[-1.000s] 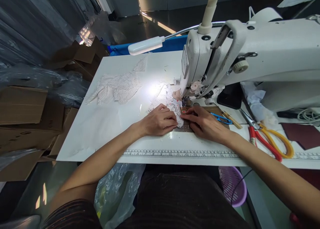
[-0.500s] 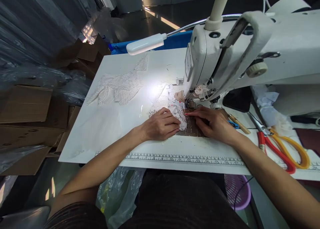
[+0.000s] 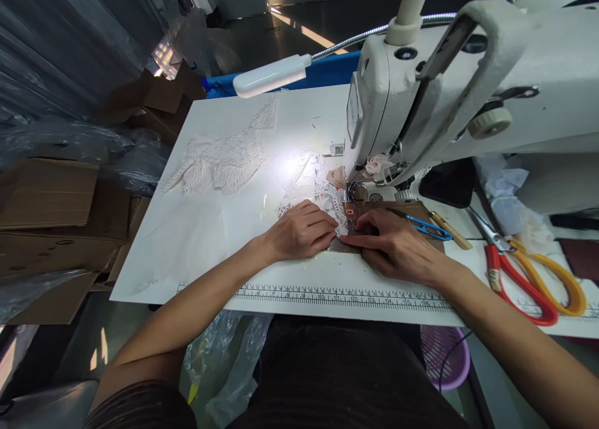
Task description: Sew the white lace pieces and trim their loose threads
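Observation:
My left hand (image 3: 299, 231) lies on a small piece of white lace (image 3: 322, 205) in front of the needle of a white sewing machine (image 3: 449, 98). Its fingers are curled and press the lace down on the white table (image 3: 196, 229). My right hand (image 3: 393, 245) is just to the right, fingers together, pinching the lace edge at a small red tag on the brown plate (image 3: 355, 212) under the needle. The fingertips of both hands almost touch.
More white lace (image 3: 219, 160) lies at the table's far left. A gooseneck lamp (image 3: 271, 82) hangs over the table. Blue snips (image 3: 425, 227), red and yellow scissors (image 3: 528, 273) lie right of my hand. Cardboard boxes (image 3: 51, 210) stand left. A ruler strip (image 3: 337, 295) runs along the front edge.
My right hand has drawn back a little from the needle toward me, uncovering the brown plate and blue snips. My left hand has stayed on the lace.

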Demonstrator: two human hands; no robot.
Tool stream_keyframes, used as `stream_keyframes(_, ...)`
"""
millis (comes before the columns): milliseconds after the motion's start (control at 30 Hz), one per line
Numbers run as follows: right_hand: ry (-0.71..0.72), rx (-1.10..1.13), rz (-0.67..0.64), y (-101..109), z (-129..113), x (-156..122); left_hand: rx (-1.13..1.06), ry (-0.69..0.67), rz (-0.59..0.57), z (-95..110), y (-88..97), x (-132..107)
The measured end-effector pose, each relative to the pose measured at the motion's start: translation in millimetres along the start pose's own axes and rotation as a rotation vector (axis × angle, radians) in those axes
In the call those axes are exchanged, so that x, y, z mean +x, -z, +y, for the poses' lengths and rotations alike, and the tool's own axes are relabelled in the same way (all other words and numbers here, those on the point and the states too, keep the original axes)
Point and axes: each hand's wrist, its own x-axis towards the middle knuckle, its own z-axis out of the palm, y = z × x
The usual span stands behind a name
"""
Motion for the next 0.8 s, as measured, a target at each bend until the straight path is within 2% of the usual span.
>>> stream_keyframes(133,0.022,-0.042,0.015,-2.6,1.8,1.1,-0.140,0.211,0.162,2.4,-0.4,3.3)
stream_keyframes(300,-0.038,0.065,0.042,0.9,1.1,-0.3,-0.237,0.289,0.181,3.3,3.5,6.0)
stream_keyframes(400,-0.163,0.155,0.096,0.8,-2.4,2.6,-0.254,0.276,0.185,3.2,4.2,5.0)
stream_keyframes(533,-0.307,0.077,0.156,-8.1,-8.7,12.3,-0.239,0.213,0.170,2.9,3.6,2.4)
stream_keyframes(700,-0.276,0.049,0.175,-19.9,-11.5,16.5,-0.185,0.073,0.106,-1.4,2.9,0.0)
stream_keyframes(800,-0.267,0.052,0.177,-19.9,-10.9,14.2,-0.140,0.045,0.094,-2.6,1.9,-0.8)
